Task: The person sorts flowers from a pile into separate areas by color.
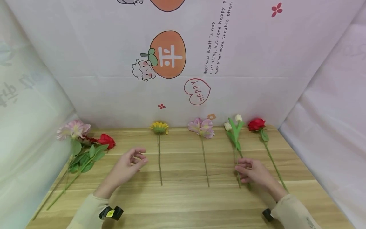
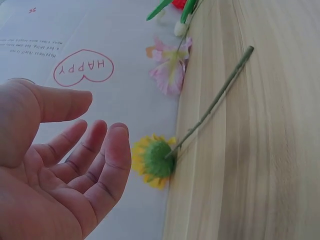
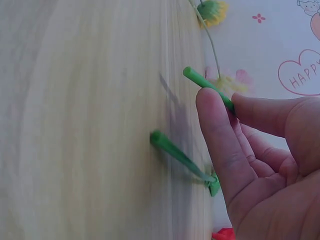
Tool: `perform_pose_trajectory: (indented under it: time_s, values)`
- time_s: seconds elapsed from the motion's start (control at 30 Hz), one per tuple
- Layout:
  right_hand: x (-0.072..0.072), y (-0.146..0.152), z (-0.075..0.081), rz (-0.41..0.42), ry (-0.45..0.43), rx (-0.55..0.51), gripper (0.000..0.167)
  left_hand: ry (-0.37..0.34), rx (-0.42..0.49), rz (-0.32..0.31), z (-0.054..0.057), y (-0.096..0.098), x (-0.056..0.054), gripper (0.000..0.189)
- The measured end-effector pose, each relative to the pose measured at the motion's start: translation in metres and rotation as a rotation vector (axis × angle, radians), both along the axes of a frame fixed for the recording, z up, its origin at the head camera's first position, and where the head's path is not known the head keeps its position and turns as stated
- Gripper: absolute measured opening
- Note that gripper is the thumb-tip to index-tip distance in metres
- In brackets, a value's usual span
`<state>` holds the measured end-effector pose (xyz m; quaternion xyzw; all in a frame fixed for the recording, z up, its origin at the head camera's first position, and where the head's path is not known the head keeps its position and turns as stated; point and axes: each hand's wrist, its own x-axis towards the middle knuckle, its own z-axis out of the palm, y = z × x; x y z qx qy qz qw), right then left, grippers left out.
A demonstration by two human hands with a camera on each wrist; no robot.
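Note:
My right hand (image 1: 254, 171) pinches a green tulip stem (image 3: 197, 77) between thumb and index finger, and the stem's cut end juts past the fingertips. A second tulip stem (image 3: 177, 156) lies beside it, lower in the right wrist view. White tulip heads (image 1: 227, 126) and long leaves point to the back wall. My left hand (image 1: 130, 162) hovers over the table with relaxed, slightly bent fingers and nothing in them. Nearest to it is a yellow sunflower (image 1: 160, 128), its green back (image 2: 159, 157) and stem showing in the left wrist view.
A pink-purple flower (image 1: 201, 128) lies between sunflower and tulips. A red rose (image 1: 256, 124) lies at the far right. At the left, a pink flower (image 1: 73, 129) and a red rose (image 1: 106, 141) lie bunched with leaves. A printed white cloth (image 1: 114, 89) hangs behind the wooden table (image 1: 183, 203).

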<state>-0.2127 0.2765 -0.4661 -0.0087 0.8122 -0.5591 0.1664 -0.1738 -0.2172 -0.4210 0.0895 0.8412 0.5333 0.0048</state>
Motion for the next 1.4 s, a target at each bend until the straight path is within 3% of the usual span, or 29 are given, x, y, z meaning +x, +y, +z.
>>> perform_pose_trajectory:
  time_s: [0.6, 1.07, 1.4]
  values:
    - [-0.004, 0.014, 0.001, 0.020, 0.029, 0.131, 0.050, -0.041, -0.056, 0.060, -0.011, -0.044, 0.014, 0.036]
    - [-0.006, 0.019, 0.003, 0.039, 0.193, 0.323, 0.047, -0.010, -0.136, 0.096, -0.014, -0.081, 0.027, 0.034]
    - [-0.008, 0.020, 0.000, 0.049, 0.158, 0.340, 0.053, -0.059, -0.174, 0.140, -0.021, -0.106, 0.033, 0.038]
